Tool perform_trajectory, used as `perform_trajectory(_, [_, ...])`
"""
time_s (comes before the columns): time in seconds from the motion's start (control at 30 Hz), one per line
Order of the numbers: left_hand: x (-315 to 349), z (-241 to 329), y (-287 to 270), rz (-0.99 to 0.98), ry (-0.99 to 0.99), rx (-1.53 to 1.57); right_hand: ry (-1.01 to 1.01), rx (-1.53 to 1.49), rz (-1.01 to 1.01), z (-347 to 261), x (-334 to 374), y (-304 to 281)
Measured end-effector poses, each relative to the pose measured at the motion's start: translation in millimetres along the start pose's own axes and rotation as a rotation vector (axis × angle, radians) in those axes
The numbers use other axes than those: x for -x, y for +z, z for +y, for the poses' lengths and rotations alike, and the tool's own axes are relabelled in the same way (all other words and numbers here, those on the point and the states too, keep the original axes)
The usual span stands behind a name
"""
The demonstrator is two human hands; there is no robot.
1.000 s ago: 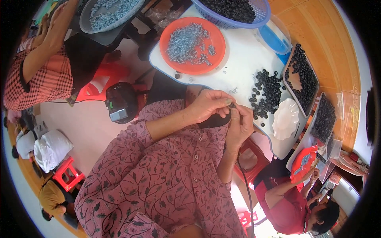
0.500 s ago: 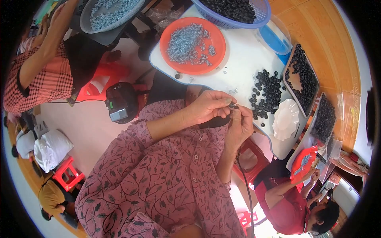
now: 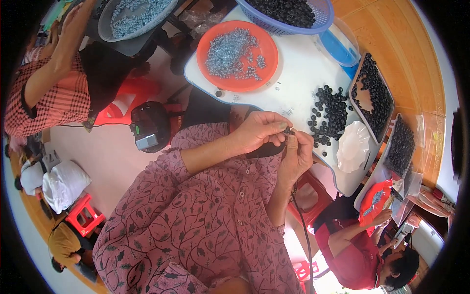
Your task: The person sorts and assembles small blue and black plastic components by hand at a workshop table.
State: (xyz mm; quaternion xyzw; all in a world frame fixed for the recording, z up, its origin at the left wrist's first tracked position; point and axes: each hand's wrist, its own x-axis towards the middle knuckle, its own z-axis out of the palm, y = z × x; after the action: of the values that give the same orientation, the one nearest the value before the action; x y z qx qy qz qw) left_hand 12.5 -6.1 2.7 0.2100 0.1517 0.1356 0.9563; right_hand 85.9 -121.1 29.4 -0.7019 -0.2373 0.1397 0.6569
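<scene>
My left hand (image 3: 262, 131) and my right hand (image 3: 297, 153) meet above my lap at the near edge of the white table (image 3: 298, 59). Pinched between both sets of fingertips is a small black round piece (image 3: 288, 131), partly covered by the fingers. To the right of the hands, several loose black round pieces (image 3: 329, 113) are spread on the tabletop. Beyond the hands lies an orange-red plate (image 3: 268, 73) bearing a heap of small metal springs (image 3: 227, 51). A few more springs (image 3: 286, 111) rest near the table's edge.
A purple basket (image 3: 323, 22) of black pieces stands at the back. On the right are a white scalloped dish (image 3: 352, 147) and a tray (image 3: 390, 105) of black pieces. Co-workers sit left and right, one in a red shirt (image 3: 347, 255). A dark cable (image 3: 304, 223) hangs beside my right forearm.
The black piece has tilted slightly between my fingertips, and my right hand has shifted a little. The red-shirted co-worker's hand has moved lower beside a red plate.
</scene>
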Motion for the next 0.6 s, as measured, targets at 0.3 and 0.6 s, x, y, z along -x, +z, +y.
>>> perform_trajectory(0.3, [1.8,0.3,2.7,0.015,0.035,-0.13,-0.03,0.026,0.003,1.0,0.1,-0.5])
perform_trajectory(0.6, [3.4,2.9,7.1,0.064,0.067,-0.272,-0.108,0.234,0.016,-7.2,-1.2,2.8])
